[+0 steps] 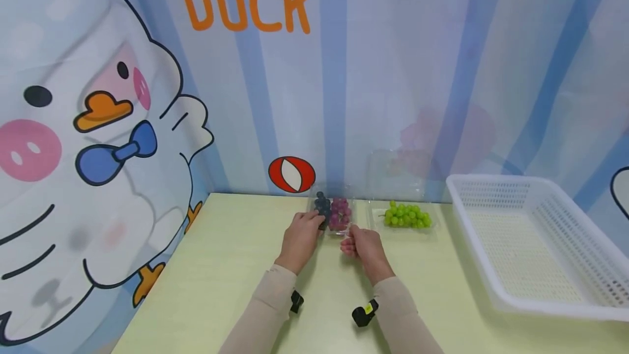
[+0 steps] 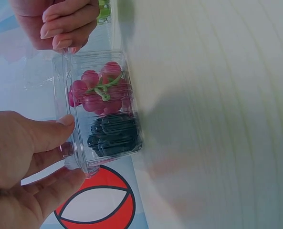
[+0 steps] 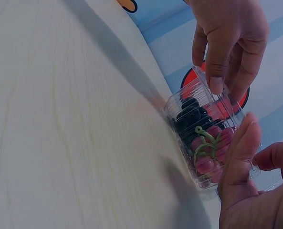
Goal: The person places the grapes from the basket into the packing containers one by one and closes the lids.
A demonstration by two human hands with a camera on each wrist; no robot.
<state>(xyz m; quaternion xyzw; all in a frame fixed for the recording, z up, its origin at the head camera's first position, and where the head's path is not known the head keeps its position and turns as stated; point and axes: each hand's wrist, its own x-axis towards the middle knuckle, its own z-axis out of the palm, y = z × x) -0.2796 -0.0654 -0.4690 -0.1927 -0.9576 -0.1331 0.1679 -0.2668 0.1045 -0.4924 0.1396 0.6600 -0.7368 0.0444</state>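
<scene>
A clear plastic clamshell box [image 2: 86,62] on the table holds a bunch of dark grapes [image 2: 113,134] and a bunch of red grapes [image 2: 103,90]; its lid lies over them. My left hand [image 1: 301,239] grips the box's rim on the dark-grape side, thumb on the lid and fingers beneath the edge. At the red-grape side, my right hand [image 1: 366,247] pinches the rim's near corner between thumb and curled fingers. Whether the lid is latched cannot be told. Right of it, a second clear box [image 1: 372,223] with its lid raised holds green grapes [image 1: 407,215].
A large white perforated plastic basket [image 1: 491,277] stands at the right of the pale table [image 1: 196,288]. Close behind the boxes hangs a blue striped backdrop [image 1: 373,70] with a cartoon duck at the left.
</scene>
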